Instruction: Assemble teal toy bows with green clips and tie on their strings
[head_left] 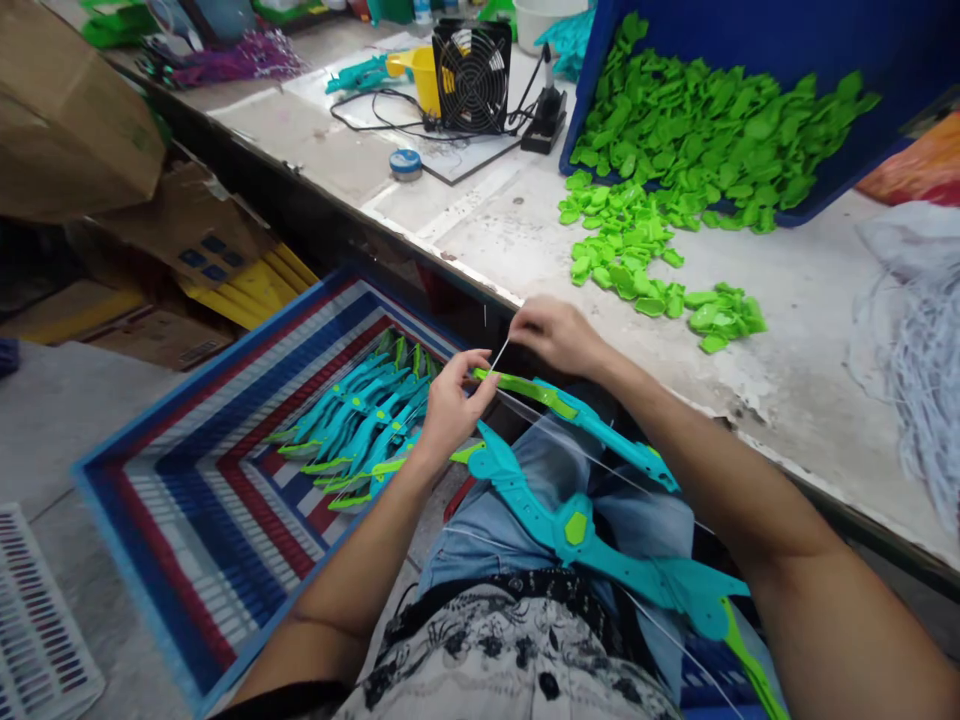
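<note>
My left hand (459, 402) pinches the green tip of a toy bow (553, 398) at the table's front edge. Up and to the right, my right hand (559, 335) has its fingers closed on a thin white string (500, 352), which runs tight between the two hands. A second teal bow (576, 530) with a green centre piece lies across my lap, nearer my body. One of its green ends passes behind my left wrist. A loose white string hangs along each bow.
A striped basket (172, 470) on the left holds several teal bows (360, 410). On the table (517, 240) stand a black fan (472, 75), a soldering-style stand (545, 115) and a blue bin (847, 45) spilling green pieces (630, 240). White strings (926, 370) lie at the right.
</note>
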